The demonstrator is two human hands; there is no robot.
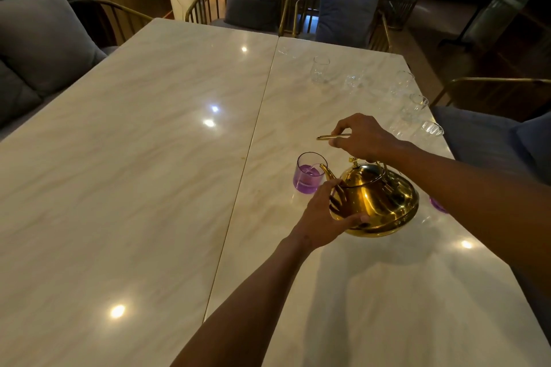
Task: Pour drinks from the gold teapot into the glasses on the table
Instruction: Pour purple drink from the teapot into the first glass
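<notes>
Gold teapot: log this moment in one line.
phase: pouring | gold teapot tilted, spout over purple glass | right hand on handle | left hand steadies body | far glasses empty

Glossy marble table [149, 158], seam down the middle; purple-filled glass [308, 177] stands on it, empty glasses [320, 69] along far right edge.
</notes>
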